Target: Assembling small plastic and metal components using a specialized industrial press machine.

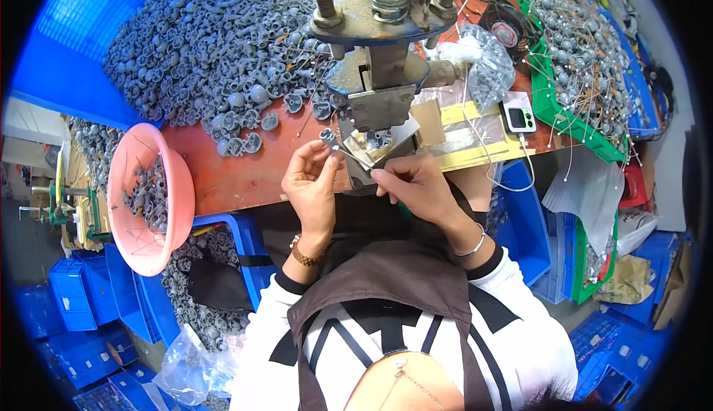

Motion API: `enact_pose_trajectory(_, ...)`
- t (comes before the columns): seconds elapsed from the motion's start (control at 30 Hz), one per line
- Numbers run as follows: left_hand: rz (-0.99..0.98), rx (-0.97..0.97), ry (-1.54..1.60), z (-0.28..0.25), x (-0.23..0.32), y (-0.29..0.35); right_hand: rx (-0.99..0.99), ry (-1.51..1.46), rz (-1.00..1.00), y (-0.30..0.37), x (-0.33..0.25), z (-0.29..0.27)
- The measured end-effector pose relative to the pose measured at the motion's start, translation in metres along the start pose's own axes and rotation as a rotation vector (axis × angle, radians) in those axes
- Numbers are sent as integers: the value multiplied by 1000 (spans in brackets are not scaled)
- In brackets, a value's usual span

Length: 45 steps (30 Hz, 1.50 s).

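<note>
My left hand is raised before the press with thumb and forefinger pinched together. At its fingertips is a small grey plastic cup-shaped part. My right hand is closed in a pinch beside the press's lower plate; what it grips is too small to make out. Between the two hands runs a thin pale line, a wire or a plate edge, I cannot tell which. Above them stands the metal press, its ram over another grey part in the fixture.
A large heap of grey plastic parts covers the table's left. A pink basin holds more parts. Right are a plastic bag, a small white device on a cable and a green tray of wired parts. Blue crates stand below.
</note>
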<state>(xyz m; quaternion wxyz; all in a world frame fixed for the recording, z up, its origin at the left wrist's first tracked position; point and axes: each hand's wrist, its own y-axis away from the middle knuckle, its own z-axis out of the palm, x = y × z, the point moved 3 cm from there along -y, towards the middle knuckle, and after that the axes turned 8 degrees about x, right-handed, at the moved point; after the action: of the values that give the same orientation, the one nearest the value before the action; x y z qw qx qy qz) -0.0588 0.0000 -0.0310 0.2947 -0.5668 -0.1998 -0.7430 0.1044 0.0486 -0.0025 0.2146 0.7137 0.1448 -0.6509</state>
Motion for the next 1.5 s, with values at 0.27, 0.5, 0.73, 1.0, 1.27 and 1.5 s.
enact_pose_trajectory(0.27, 224, 51, -108, 17, 9, 19, 19, -65, -4, 7, -3, -3)
enact_pose_trajectory(0.5, 73, -105, 147, 34, 7, 41, 107, -22, -237, 7, -5, -7)
enact_pose_trajectory(0.73, 392, -323, -270, 26, 43, 25, 22, 96, -315, 12, -13, -24)
enact_pose_trajectory(1.0, 220, -154, 0, 26, 39, 31, 70, -432, 114, 1, 7, -39)
enact_pose_trajectory(1.27, 333, 141, -21, 34, 32, 22, 181, 144, -226, -15, 12, -45)
enact_pose_trajectory(1.5, 592, -310, -742, 45, 16, 22, 66, -145, -185, -24, 24, -30)
